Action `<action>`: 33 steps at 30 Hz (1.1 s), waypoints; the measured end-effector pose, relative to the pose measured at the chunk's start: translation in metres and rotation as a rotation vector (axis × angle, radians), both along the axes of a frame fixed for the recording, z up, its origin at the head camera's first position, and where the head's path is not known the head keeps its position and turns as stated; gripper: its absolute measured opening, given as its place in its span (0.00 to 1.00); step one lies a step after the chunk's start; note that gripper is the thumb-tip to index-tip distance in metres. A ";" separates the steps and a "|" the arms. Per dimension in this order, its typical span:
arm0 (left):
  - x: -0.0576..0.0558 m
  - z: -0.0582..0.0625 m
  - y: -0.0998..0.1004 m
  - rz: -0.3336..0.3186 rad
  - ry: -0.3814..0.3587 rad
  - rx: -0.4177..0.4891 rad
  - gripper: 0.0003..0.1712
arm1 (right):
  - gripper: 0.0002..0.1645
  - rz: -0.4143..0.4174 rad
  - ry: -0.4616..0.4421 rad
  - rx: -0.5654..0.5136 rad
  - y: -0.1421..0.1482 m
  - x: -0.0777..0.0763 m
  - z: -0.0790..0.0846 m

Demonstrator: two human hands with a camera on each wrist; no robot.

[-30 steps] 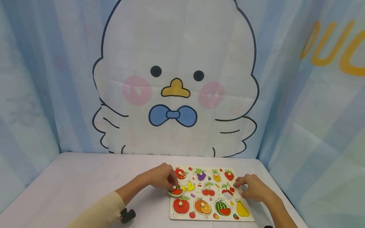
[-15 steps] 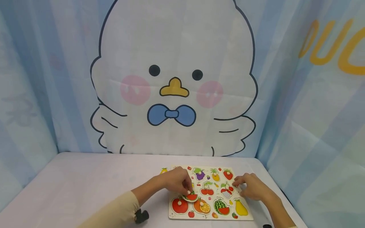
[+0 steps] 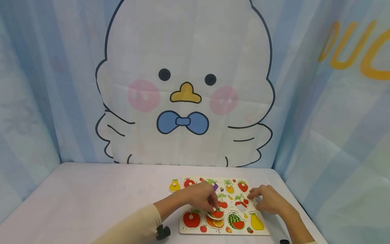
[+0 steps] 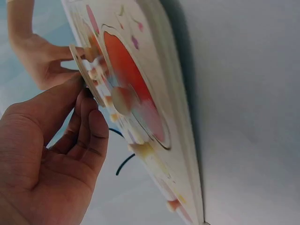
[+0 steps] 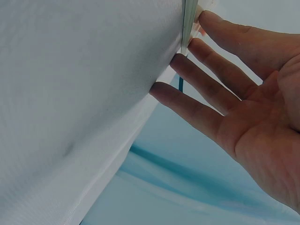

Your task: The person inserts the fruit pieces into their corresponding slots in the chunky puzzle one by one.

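Note:
My left hand [image 3: 201, 197] pinches the small knob of a watermelon puzzle piece [image 3: 217, 215], which overlaps the orange [image 3: 211, 222] in the lower row of the fruit puzzle board [image 3: 182, 230]. Seen edge-on in the left wrist view, the piece [image 4: 76, 60] is tilted against the board's face, held between thumb and fingers. To its right on the board is the printed watermelon recess [image 3: 236, 221]. My right hand [image 3: 270, 200] rests at the board's right edge. The right wrist view has its fingers [image 5: 197, 108] spread, with fingertips beside the board's edge [image 5: 188, 26].
A pear piece [image 3: 174, 185] lies on the white table [image 3: 115, 196], left of the board's far corner. Knobbed pieces such as the apple [image 3: 191, 219], pineapple [image 3: 229, 187] and strawberry [image 3: 242, 186] sit in the board. A cartoon curtain [image 3: 182, 145] hangs behind the table.
My left hand has carried the watermelon piece rightward from the board's left edge to over the orange. The pear piece, hidden at first, is now uncovered. My right hand stays in place.

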State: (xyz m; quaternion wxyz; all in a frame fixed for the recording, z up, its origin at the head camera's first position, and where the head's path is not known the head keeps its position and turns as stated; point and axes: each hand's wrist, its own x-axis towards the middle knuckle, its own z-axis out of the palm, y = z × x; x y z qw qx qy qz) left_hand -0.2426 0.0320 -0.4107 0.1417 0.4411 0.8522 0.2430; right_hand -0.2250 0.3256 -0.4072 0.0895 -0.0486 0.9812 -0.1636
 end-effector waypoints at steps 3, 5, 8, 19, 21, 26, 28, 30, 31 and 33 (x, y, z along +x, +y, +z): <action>0.000 0.000 0.008 -0.033 0.007 -0.005 0.03 | 0.19 0.005 0.005 -0.003 0.000 -0.001 0.000; 0.000 0.001 0.014 -0.071 0.034 -0.005 0.03 | 0.19 0.010 0.007 0.000 0.001 -0.002 -0.001; 0.001 0.002 0.022 -0.108 0.070 -0.008 0.03 | 0.19 0.016 0.008 0.009 0.001 -0.004 -0.001; 0.007 0.004 0.046 -0.117 0.059 -0.068 0.03 | 0.19 0.018 -0.003 0.009 0.001 -0.004 0.000; 0.008 0.005 0.049 -0.118 0.057 -0.073 0.03 | 0.19 0.021 -0.002 0.009 0.001 -0.004 0.000; 0.009 0.004 0.059 -0.142 0.115 -0.101 0.02 | 0.19 0.022 0.005 0.017 0.001 -0.003 0.000; 0.009 0.004 0.063 -0.154 0.138 -0.115 0.02 | 0.19 0.023 0.008 0.020 0.001 -0.003 0.000; 0.009 0.004 0.066 -0.157 0.143 -0.128 0.02 | 0.19 0.023 0.007 0.021 0.002 -0.004 0.000; 0.010 0.004 0.068 -0.156 0.141 -0.134 0.02 | 0.19 0.024 0.006 0.020 0.002 -0.004 0.000; 0.011 0.004 0.070 -0.150 0.141 -0.148 0.02 | 0.20 0.027 0.006 0.018 0.002 -0.004 0.000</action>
